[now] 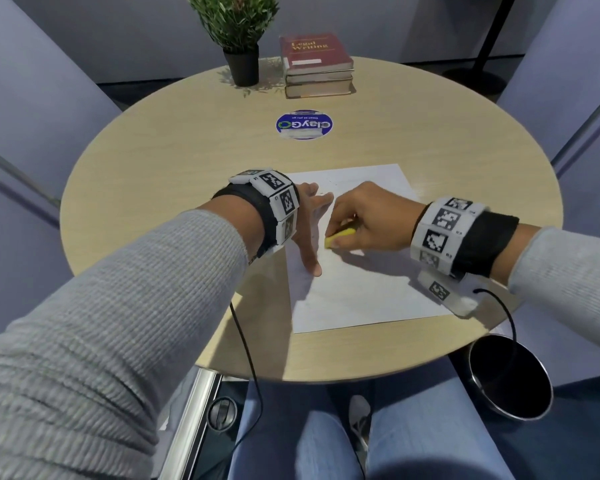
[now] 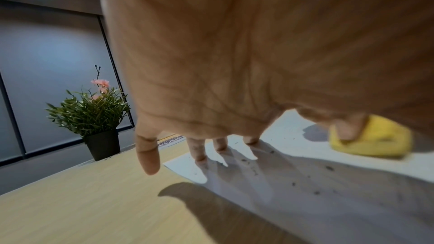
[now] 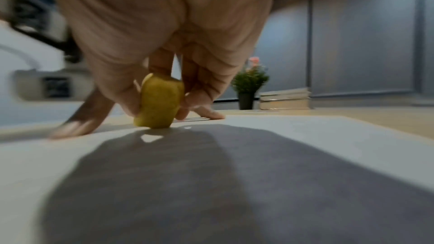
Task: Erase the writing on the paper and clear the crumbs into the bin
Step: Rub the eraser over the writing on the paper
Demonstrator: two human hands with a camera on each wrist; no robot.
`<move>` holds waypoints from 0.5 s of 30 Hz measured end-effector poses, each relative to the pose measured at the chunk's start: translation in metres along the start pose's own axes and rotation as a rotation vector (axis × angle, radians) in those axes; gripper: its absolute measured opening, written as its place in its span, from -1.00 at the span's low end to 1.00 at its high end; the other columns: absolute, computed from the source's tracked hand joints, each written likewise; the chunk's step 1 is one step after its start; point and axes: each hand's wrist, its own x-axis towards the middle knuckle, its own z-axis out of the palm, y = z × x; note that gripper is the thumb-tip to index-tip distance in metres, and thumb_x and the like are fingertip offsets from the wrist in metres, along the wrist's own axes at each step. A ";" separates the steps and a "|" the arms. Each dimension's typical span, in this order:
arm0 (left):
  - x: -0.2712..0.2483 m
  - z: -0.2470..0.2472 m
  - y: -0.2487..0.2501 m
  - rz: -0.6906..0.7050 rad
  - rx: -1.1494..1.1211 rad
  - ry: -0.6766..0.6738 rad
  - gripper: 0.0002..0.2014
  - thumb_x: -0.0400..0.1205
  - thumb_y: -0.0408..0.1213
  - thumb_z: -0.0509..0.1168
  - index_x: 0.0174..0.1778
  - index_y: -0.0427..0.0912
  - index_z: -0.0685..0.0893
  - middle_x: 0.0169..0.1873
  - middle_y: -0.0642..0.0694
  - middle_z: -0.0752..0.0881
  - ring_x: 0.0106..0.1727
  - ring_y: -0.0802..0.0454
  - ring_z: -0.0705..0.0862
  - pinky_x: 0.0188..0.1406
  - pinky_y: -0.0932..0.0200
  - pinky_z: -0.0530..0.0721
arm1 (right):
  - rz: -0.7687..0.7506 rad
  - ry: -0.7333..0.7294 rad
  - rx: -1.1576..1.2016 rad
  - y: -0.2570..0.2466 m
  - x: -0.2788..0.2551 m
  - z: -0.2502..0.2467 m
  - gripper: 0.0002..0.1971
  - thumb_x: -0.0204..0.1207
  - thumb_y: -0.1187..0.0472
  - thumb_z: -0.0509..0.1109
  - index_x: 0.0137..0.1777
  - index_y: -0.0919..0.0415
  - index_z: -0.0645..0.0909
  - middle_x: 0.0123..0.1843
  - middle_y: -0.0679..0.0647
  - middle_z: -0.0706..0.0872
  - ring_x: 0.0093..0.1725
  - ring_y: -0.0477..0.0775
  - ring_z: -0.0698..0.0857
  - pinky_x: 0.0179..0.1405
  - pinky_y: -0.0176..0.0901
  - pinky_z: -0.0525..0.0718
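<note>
A white sheet of paper (image 1: pixel 357 271) lies on the round wooden table (image 1: pixel 160 174). My left hand (image 1: pixel 310 223) presses flat on the sheet's left side, fingers spread and straight. My right hand (image 1: pixel 364 216) pinches a yellow eraser (image 1: pixel 338 235) and holds its end down on the paper beside the left hand. In the right wrist view the eraser (image 3: pixel 159 103) stands on the paper (image 3: pixel 305 136) between thumb and fingers. Dark crumbs (image 2: pixel 317 190) dot the paper (image 2: pixel 293 136) in the left wrist view, where the eraser (image 2: pixel 375 140) shows at the right.
A dark round bin (image 1: pixel 510 379) stands below the table's near right edge. At the far side are a potted plant (image 1: pixel 238 36), a stack of books (image 1: pixel 317 67) and a blue round sticker (image 1: pixel 304 125). Cables hang from both wristbands.
</note>
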 end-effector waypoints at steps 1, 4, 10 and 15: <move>0.001 0.001 0.000 0.003 -0.008 -0.005 0.50 -0.03 0.62 0.31 0.67 -0.07 -0.27 0.66 -0.15 -0.23 0.67 -0.11 -0.21 0.58 -0.13 -0.16 | 0.045 0.024 -0.003 0.005 0.001 -0.003 -0.85 0.40 0.09 0.53 -0.12 0.14 0.83 -0.21 0.02 0.78 -0.23 -0.01 0.68 -0.15 -0.16 0.64; 0.001 0.002 0.000 0.003 0.002 0.009 0.49 0.00 0.53 0.42 0.67 -0.04 -0.29 0.66 -0.15 -0.23 0.67 -0.11 -0.20 0.58 -0.15 -0.13 | 0.040 0.039 -0.028 0.007 0.002 -0.001 -0.86 0.39 0.09 0.53 -0.13 0.13 0.83 -0.21 0.05 0.79 -0.25 -0.03 0.64 -0.15 -0.17 0.61; 0.000 -0.001 0.000 0.007 0.007 0.004 0.40 0.11 0.52 0.38 0.67 -0.03 -0.29 0.66 -0.14 -0.24 0.66 -0.11 -0.23 0.58 -0.18 -0.18 | 0.105 0.061 -0.007 0.010 0.002 -0.006 -0.85 0.40 0.06 0.53 -0.13 0.11 0.83 -0.22 0.05 0.79 -0.19 0.02 0.70 -0.14 -0.13 0.64; 0.001 0.000 -0.003 0.016 0.025 0.021 0.27 0.29 0.37 0.41 0.67 -0.02 -0.29 0.66 -0.13 -0.24 0.67 -0.10 -0.21 0.58 -0.15 -0.15 | 0.030 -0.003 0.016 0.004 -0.001 0.001 -0.87 0.38 0.09 0.55 -0.15 0.12 0.83 -0.23 0.04 0.79 -0.24 -0.01 0.69 -0.20 -0.21 0.59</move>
